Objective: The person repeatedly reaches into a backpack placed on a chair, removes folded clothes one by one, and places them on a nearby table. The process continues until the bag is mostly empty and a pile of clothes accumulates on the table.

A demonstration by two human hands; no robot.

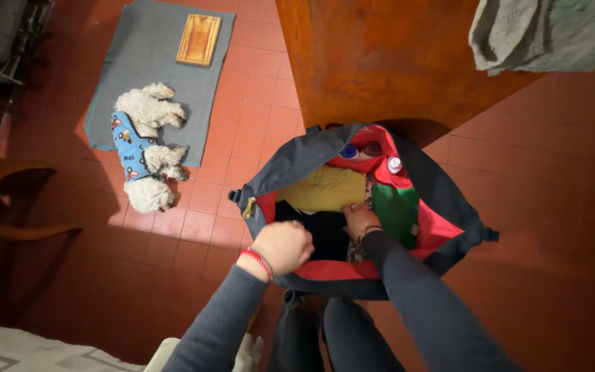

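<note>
Inside the bag (pixel 449 200), both hands (pixel 361 220) seemingly press clothes (pixel 325 189).

White dog (pixel 144 148) in blue shirt lying on grey mat (pixel 163 62) w/ wooden board (pixel 199 39); wooden table (pixel 394 58) above; grey cloth (pixel 552 33) top right; chair (pixel 8 203) at left.

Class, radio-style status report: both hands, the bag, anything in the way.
Left hand fisted above bag's near rim. Right hand inside open duffel bag, on folded clothes. Nothing blocking.
</note>
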